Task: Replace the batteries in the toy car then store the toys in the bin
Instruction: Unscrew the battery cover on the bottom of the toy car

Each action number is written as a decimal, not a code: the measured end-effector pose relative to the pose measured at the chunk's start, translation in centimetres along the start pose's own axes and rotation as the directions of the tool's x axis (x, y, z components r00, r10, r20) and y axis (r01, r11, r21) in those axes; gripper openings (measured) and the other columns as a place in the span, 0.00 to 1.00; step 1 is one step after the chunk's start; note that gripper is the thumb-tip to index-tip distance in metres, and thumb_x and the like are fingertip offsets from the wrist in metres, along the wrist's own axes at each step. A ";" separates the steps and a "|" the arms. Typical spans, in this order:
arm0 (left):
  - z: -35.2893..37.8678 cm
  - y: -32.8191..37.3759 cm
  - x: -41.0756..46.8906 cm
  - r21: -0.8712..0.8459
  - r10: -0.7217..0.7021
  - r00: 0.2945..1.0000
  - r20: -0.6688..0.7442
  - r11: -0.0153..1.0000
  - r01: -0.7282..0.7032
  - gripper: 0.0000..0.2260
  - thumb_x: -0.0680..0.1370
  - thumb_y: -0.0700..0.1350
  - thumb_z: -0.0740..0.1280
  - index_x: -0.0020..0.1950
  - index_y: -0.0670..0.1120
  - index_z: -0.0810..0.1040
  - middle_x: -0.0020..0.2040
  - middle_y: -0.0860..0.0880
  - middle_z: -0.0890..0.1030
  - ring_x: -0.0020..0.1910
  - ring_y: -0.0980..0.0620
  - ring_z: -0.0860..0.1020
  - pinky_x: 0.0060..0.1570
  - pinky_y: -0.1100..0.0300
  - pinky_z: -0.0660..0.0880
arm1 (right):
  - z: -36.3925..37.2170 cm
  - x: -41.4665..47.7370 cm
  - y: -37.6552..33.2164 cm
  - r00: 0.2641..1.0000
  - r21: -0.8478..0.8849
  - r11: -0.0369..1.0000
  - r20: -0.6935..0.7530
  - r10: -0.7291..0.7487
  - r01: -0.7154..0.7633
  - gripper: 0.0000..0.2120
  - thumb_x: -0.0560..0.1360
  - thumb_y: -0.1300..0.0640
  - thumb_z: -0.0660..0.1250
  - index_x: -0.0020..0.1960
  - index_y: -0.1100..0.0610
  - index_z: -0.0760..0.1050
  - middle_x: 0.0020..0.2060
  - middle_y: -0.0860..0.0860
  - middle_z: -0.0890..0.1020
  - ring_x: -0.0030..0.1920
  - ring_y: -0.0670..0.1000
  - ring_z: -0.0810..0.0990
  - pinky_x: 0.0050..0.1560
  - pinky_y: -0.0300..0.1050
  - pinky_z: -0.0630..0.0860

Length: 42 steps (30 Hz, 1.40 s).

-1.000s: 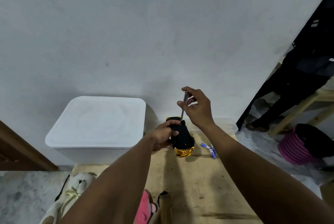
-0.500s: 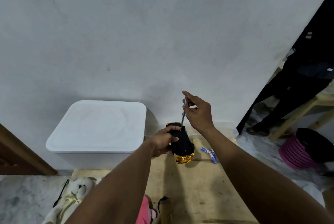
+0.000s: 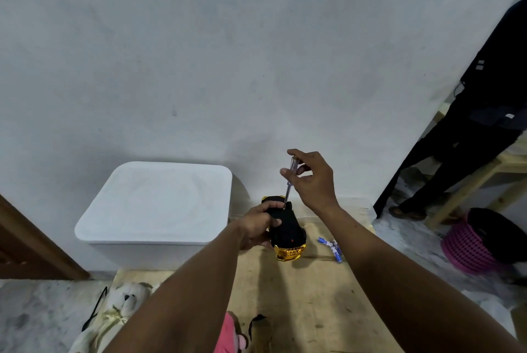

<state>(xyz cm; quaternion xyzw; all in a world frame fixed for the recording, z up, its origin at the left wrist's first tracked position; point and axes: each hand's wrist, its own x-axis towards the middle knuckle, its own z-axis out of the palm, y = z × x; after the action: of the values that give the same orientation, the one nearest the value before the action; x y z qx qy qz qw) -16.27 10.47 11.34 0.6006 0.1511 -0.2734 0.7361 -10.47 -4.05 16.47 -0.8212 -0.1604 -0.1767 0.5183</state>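
Note:
The gold toy car (image 3: 288, 234) lies upside down on the wooden table (image 3: 308, 301), its black underside up. My left hand (image 3: 258, 226) grips its left side. Above it, my right hand (image 3: 312, 178) pinches the clear handle of a small screwdriver (image 3: 289, 181), held nearly upright with its tip on the car's underside near the far end. Blue batteries (image 3: 332, 247) lie on the table just right of the car. The white bin (image 3: 156, 204) with its lid on stands to the left, against the wall.
A white plush bear (image 3: 125, 298) and a pink toy (image 3: 228, 335) lie at the table's near left edge. A pink basket (image 3: 467, 247) sits on the floor at right, near a person in dark clothes (image 3: 467, 136) and a wooden frame (image 3: 467, 190).
My right hand has shifted its fingers on the screwdriver handle while the tip stays on the car. The camera tilted up slightly. My left hand still holds the car.

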 end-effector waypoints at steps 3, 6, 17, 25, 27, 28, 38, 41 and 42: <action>-0.1 0.0 -0.1 0.003 0.003 1.000 -0.002 1.000 -0.003 0.20 0.80 0.31 0.58 0.65 0.51 0.75 0.60 0.43 0.76 0.49 0.42 0.79 0.30 0.54 0.80 | -0.1 0.0 -0.2 1.000 0.031 0.999 -0.008 0.021 -0.020 0.20 0.72 0.69 0.72 0.62 0.55 0.80 0.45 0.56 0.78 0.36 0.45 0.78 0.38 0.28 0.74; 0.0 -0.1 -0.1 -0.003 0.005 1.000 -0.004 1.000 -0.005 0.20 0.80 0.31 0.58 0.65 0.50 0.75 0.61 0.43 0.76 0.49 0.42 0.79 0.30 0.54 0.80 | -0.1 -0.2 -0.3 1.000 0.009 1.000 0.005 0.012 -0.012 0.23 0.72 0.71 0.69 0.64 0.56 0.79 0.44 0.53 0.78 0.37 0.41 0.78 0.37 0.25 0.73; 0.2 -0.1 -0.6 -0.006 -0.002 1.000 0.014 1.000 0.002 0.21 0.80 0.30 0.57 0.67 0.50 0.75 0.59 0.44 0.76 0.48 0.43 0.79 0.29 0.56 0.79 | 0.0 -0.4 -0.5 0.992 0.096 0.988 0.030 0.121 -0.123 0.25 0.75 0.69 0.68 0.70 0.53 0.72 0.45 0.51 0.82 0.41 0.48 0.81 0.39 0.35 0.81; -0.1 0.6 -0.5 -0.020 0.010 1.000 0.014 1.000 -0.010 0.22 0.80 0.30 0.58 0.65 0.52 0.77 0.63 0.43 0.76 0.50 0.42 0.80 0.30 0.53 0.81 | -0.1 -1.2 -0.2 0.994 0.016 0.997 -0.074 0.077 -0.076 0.09 0.73 0.58 0.75 0.53 0.55 0.82 0.41 0.51 0.85 0.40 0.48 0.84 0.43 0.50 0.83; -0.1 0.7 -0.5 -0.007 0.008 1.000 0.021 1.000 -0.007 0.21 0.80 0.30 0.58 0.65 0.52 0.77 0.61 0.44 0.76 0.50 0.42 0.80 0.30 0.53 0.81 | 0.0 -1.2 -0.2 0.992 0.027 0.996 -0.097 0.084 -0.082 0.11 0.74 0.61 0.74 0.56 0.56 0.81 0.43 0.53 0.84 0.39 0.49 0.84 0.42 0.52 0.83; -0.1 0.7 -0.5 0.001 0.008 1.000 0.017 1.000 -0.008 0.21 0.80 0.30 0.58 0.64 0.52 0.77 0.61 0.44 0.76 0.49 0.42 0.80 0.30 0.54 0.80 | -0.1 -1.1 -0.3 0.991 0.058 0.994 -0.085 0.101 -0.097 0.15 0.74 0.63 0.73 0.60 0.55 0.79 0.43 0.54 0.83 0.39 0.49 0.84 0.42 0.51 0.84; -0.6 -0.3 0.2 0.013 -0.001 1.000 -0.013 1.000 0.001 0.20 0.80 0.31 0.58 0.62 0.52 0.77 0.62 0.44 0.75 0.56 0.39 0.78 0.41 0.47 0.82 | -0.8 -1.0 -0.8 0.995 0.074 0.994 -0.048 0.083 -0.080 0.15 0.71 0.63 0.75 0.54 0.53 0.76 0.41 0.49 0.84 0.39 0.45 0.83 0.39 0.39 0.81; -0.6 -0.5 0.3 0.019 -0.003 1.000 -0.025 1.000 0.004 0.20 0.79 0.31 0.58 0.60 0.53 0.77 0.63 0.43 0.75 0.57 0.38 0.78 0.45 0.45 0.80 | -0.8 -0.7 -0.7 0.996 0.083 0.994 -0.047 0.075 -0.071 0.14 0.71 0.67 0.73 0.53 0.54 0.79 0.43 0.49 0.83 0.39 0.46 0.82 0.38 0.38 0.80; -0.6 -0.4 0.3 0.019 -0.002 1.000 -0.024 1.000 0.002 0.20 0.79 0.31 0.58 0.60 0.53 0.77 0.63 0.43 0.75 0.58 0.38 0.78 0.44 0.45 0.80 | -0.8 -0.6 -0.7 0.997 0.080 0.995 -0.046 0.067 -0.063 0.14 0.72 0.68 0.72 0.54 0.54 0.79 0.45 0.50 0.83 0.39 0.46 0.82 0.38 0.36 0.79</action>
<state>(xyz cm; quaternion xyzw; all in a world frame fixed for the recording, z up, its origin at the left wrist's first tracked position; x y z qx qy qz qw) -16.16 10.91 10.69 0.6108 0.1580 -0.2683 0.7280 -11.47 -4.53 17.08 -0.8005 -0.1278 -0.1731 0.5593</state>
